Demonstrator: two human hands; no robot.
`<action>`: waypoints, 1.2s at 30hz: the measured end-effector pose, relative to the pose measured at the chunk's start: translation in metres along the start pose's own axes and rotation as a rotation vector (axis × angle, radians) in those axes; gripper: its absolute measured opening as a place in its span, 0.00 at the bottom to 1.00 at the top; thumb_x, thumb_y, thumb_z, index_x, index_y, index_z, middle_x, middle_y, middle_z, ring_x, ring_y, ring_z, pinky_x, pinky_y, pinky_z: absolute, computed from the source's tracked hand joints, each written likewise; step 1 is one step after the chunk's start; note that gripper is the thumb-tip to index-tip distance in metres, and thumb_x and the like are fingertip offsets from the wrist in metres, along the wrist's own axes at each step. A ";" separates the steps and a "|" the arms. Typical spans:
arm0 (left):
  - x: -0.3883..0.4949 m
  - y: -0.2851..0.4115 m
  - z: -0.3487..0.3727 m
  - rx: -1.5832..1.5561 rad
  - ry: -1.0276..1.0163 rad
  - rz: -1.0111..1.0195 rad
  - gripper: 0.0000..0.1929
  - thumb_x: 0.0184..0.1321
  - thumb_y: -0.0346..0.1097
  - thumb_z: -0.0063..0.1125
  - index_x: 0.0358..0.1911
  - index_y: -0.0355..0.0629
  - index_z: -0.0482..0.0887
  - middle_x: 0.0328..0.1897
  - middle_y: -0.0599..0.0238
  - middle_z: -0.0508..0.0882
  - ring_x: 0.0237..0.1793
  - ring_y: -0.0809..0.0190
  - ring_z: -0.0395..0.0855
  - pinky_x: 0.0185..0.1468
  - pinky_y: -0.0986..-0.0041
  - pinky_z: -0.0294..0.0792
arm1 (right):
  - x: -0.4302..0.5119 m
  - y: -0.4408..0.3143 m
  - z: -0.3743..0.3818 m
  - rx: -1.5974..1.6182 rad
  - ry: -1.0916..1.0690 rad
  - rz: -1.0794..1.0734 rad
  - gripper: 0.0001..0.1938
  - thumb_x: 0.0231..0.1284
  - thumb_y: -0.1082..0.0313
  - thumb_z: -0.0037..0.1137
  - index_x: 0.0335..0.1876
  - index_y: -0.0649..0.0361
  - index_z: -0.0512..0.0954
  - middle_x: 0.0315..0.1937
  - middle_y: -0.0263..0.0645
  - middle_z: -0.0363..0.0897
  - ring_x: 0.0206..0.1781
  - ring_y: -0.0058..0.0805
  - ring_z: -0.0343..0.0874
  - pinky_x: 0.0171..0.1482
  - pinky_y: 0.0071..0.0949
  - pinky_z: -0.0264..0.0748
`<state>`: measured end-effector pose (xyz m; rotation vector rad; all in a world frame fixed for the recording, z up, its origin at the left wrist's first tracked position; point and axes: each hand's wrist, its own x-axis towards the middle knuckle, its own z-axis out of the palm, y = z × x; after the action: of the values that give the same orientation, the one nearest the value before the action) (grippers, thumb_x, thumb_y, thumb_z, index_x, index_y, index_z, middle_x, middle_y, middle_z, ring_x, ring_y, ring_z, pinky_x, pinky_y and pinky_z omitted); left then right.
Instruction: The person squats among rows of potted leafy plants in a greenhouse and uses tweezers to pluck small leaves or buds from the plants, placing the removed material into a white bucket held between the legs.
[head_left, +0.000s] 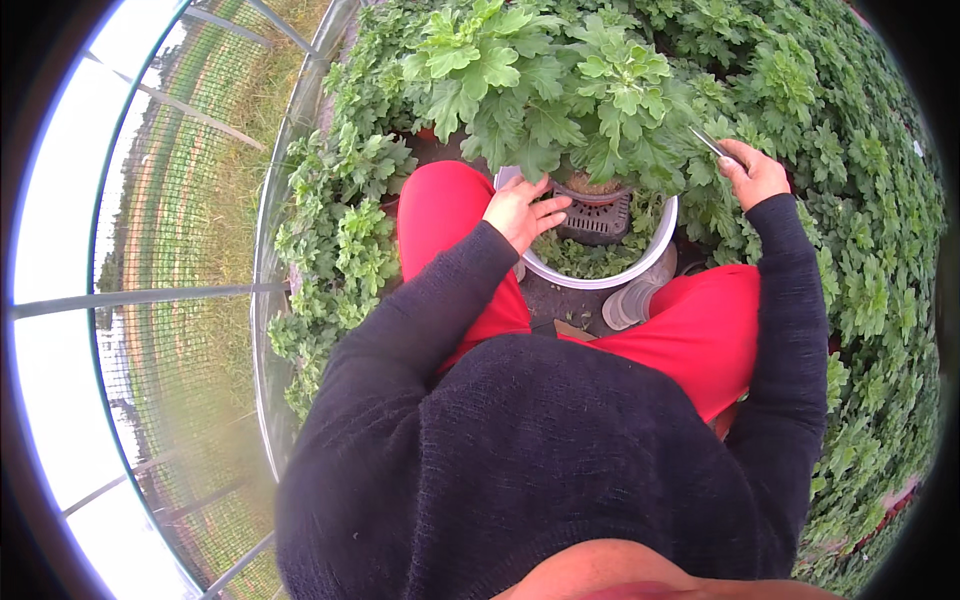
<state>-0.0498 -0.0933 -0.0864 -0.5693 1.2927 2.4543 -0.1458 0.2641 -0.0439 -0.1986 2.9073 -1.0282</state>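
A leafy chrysanthemum plant (555, 97) in a round pot stands in front of me, raised on a dark slotted plastic crate or upturned basket (597, 219). That support is inside a white round tub (600, 282), where loose green leaves and cuttings (592, 259) lie. My left hand (526, 212) is beside the pot at the tub's left rim, fingers spread, holding nothing that I can see. At the right of the plant, my right hand (754, 174) grips a slim metal blade, perhaps a knife (706, 141), its tip pointing up and left towards the leaves.
Dense rows of similar plants (847, 247) fill the right side, with more plants (360, 240) at the left. A greenhouse side wall with netting (180, 225) and metal bars (150, 298) runs along the left. My knees and a grey shoe (631, 301) flank the tub.
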 end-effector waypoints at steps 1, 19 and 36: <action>0.007 0.002 0.001 -0.010 0.007 0.026 0.17 0.71 0.42 0.50 0.59 0.47 0.69 0.60 0.63 0.74 0.47 0.57 0.81 0.51 0.63 0.74 | 0.001 0.004 0.002 -0.029 -0.012 0.007 0.19 0.64 0.56 0.59 0.58 0.50 0.80 0.48 0.43 0.85 0.50 0.38 0.85 0.55 0.32 0.77; 0.071 -0.023 0.000 0.081 0.108 0.088 0.19 0.61 0.24 0.48 0.57 0.46 0.70 0.47 0.55 0.78 0.38 0.49 0.84 0.48 0.49 0.82 | 0.005 0.045 0.012 0.025 -0.004 0.002 0.17 0.66 0.66 0.58 0.60 0.52 0.79 0.31 0.32 0.84 0.24 0.15 0.74 0.32 0.21 0.73; -0.075 0.187 -0.142 -0.158 0.087 0.307 0.14 0.71 0.32 0.41 0.53 0.28 0.71 0.60 0.38 0.78 0.61 0.41 0.77 0.65 0.49 0.72 | 0.001 0.094 0.003 0.231 -0.062 0.043 0.19 0.70 0.66 0.55 0.64 0.57 0.76 0.33 0.29 0.81 0.23 0.11 0.66 0.27 0.14 0.66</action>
<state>-0.0386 -0.3203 0.0095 -0.5576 1.3119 2.8316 -0.1567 0.3351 -0.1052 -0.1526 2.6970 -1.3124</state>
